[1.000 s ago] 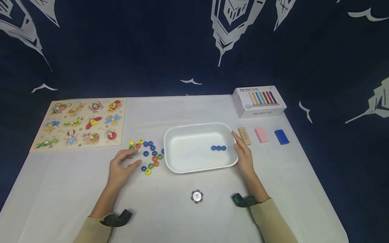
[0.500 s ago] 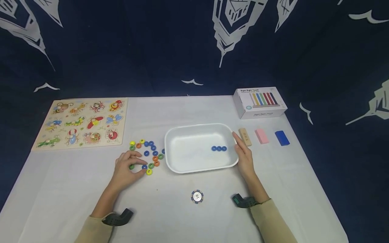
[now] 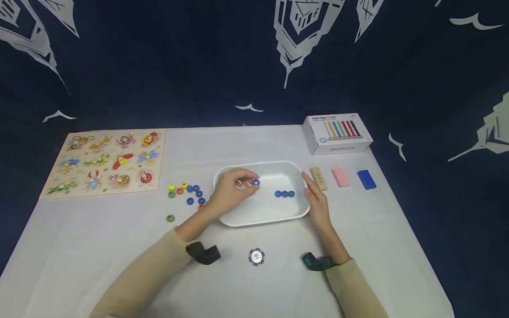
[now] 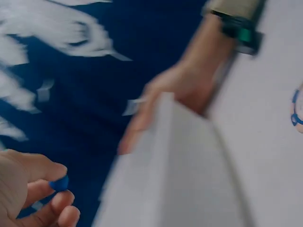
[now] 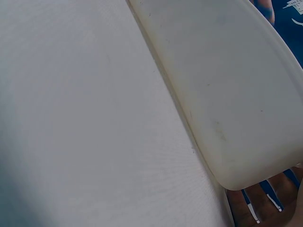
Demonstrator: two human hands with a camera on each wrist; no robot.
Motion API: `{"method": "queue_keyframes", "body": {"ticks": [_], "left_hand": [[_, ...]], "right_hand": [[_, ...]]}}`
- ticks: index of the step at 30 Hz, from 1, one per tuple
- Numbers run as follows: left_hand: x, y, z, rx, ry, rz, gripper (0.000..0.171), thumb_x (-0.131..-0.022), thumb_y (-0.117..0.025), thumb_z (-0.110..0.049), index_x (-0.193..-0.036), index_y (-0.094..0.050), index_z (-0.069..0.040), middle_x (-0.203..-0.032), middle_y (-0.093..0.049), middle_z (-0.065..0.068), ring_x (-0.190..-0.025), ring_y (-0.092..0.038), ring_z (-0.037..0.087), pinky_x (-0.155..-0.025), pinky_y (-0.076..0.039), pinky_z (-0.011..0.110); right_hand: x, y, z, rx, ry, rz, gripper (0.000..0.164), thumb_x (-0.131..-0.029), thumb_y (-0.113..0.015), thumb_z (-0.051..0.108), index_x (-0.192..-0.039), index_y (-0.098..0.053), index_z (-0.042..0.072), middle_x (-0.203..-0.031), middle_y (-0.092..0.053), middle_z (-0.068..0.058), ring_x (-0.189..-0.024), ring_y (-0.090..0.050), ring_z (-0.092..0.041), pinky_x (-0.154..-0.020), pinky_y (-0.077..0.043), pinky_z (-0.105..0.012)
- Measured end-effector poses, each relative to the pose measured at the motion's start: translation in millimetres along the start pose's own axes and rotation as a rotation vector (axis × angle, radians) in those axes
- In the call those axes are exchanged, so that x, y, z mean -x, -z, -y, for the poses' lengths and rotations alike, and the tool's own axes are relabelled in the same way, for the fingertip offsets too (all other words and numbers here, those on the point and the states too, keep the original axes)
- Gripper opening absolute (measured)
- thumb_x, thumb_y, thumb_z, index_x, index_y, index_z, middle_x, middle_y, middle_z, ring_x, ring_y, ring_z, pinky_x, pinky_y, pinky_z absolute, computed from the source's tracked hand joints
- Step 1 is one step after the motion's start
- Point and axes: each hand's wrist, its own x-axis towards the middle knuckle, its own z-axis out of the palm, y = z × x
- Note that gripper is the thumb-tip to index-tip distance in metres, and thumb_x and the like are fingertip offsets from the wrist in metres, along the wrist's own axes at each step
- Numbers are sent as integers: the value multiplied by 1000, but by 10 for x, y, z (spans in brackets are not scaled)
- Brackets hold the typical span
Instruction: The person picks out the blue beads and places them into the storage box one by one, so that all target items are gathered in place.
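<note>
Pinching with curled fingers (image 3: 247, 175) and thumb of the left hand (image 3: 230, 190): one blue bead (image 3: 256, 181), held over the inside of the tray (image 3: 264, 213), to the left of the row (image 3: 284, 194) and apart from it. Touching the tray's right end with the right hand (image 3: 318, 206), its fingers nearly straight along the outer wall, not clenched; seemingly steadying.

Done, judging from how things lie: three blue beads lined up in the tray. In hand: a fourth, not yet released. Left, probably: setting down that one, and perhaps adding others from the table (image 3: 99, 247), just left of the tray. Likely nearer the start than the finish, with more beads outside than in.

Counted on the table, as far as visible: five blue beads (image 3: 190, 201), two yellow beads (image 3: 172, 187), two green beads (image 3: 170, 218), two orange beads (image 3: 180, 191), one of these partly covered by the left forearm (image 3: 195, 225). Beneath that arm: impossible to count.

Counted elsewhere: one board (image 3: 135, 185) at far left, with twelve pictures; one box (image 3: 338, 134) at far right; three blocks right of the tray, wooden (image 3: 318, 178), pink (image 3: 340, 177) and blue (image 3: 366, 179); one chip (image 3: 256, 256) on the near side.
</note>
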Motion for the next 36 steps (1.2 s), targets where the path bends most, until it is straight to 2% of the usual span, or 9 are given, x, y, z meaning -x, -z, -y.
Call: {"method": "queue_keyframes", "body": {"ticks": [5, 9, 16, 19, 21, 24, 29, 32, 36], "left_hand": [[-266, -509, 279, -77, 137, 168, 19, -72, -70, -21, -90, -69, -15, -72, -62, -5, -64, -55, 8, -58, -45, 21], [-349, -688, 414, -157, 211, 225, 18, -71, -70, -21, -88, -70, -18, -67, -60, -6, -58, -52, 7, -53, -41, 20], [-408, -784, 401, -289, 235, 290, 28, -71, -69, -22, -98, -67, -17, -65, -59, -7, -52, -49, 6, -47, -38, 19], [-355, -733, 322, -311, 230, 310, 38, -70, -70, -25, -107, -64, -17, -74, -62, -7, -62, -53, 6, -54, -40, 19], [-280, -652, 251, -308, 192, 296, 41, -70, -71, -26, -109, -62, -18, -80, -63, -6, -69, -55, 7, -60, -41, 20], [-112, -438, 127, -256, 91, 197, 38, -71, -71, -25, -108, -62, -18, -88, -63, -2, -79, -55, 11, -69, -44, 25], [234, 123, 126, -102, -64, -128, 32, -72, -72, -17, -103, -64, -15, -96, -61, 0, -91, -53, 13, -79, -44, 31], [457, 451, 303, -24, -54, -330, 30, -71, -72, -10, -100, -65, -10, -96, -60, 3, -91, -51, 11, -81, -40, 27], [722, 729, 626, 2, 61, -524, 27, -71, -71, -6, -98, -65, -6, -93, -60, 8, -89, -50, 8, -80, -38, 25]], "right_hand": [[0, -49, -19, -11, -10, 3, 40, -94, -32, 6, -134, -36, 5, -141, -32, -9, -133, -24, -20, -108, -18, -33], [5, -41, -17, -14, -6, 5, 40, -94, -33, 6, -134, -36, 3, -141, -33, -11, -133, -24, -21, -108, -19, -30], [11, -8, -4, -15, 21, -2, 39, -95, -32, 6, -133, -37, 3, -141, -33, -10, -133, -24, -21, -107, -19, -21], [13, -12, -5, -7, 26, 7, 40, -95, -32, 7, -134, -36, 3, -141, -32, -10, -133, -23, -21, -106, -19, -19], [15, -17, -4, -6, 25, 8, 40, -95, -32, 7, -134, -36, 3, -141, -32, -9, -133, -24, -21, -106, -19, -18], [12, -19, -1, -6, 28, 3, 39, -94, -32, 6, -134, -36, 3, -141, -33, -9, -132, -24, -21, -105, -19, -17], [-2, -13, 15, -8, 29, -5, 39, -94, -32, 6, -133, -37, 2, -141, -33, -10, -132, -24, -21, -106, -19, -17], [-2, -12, 21, 3, 16, -6, 40, -94, -32, 6, -133, -36, 3, -141, -33, -10, -133, -24, -21, -107, -19, -22], [0, -27, 14, 8, -8, -10, 40, -94, -31, 7, -134, -37, 6, -141, -33, -6, -133, -24, -17, -108, -19, -27]]}}
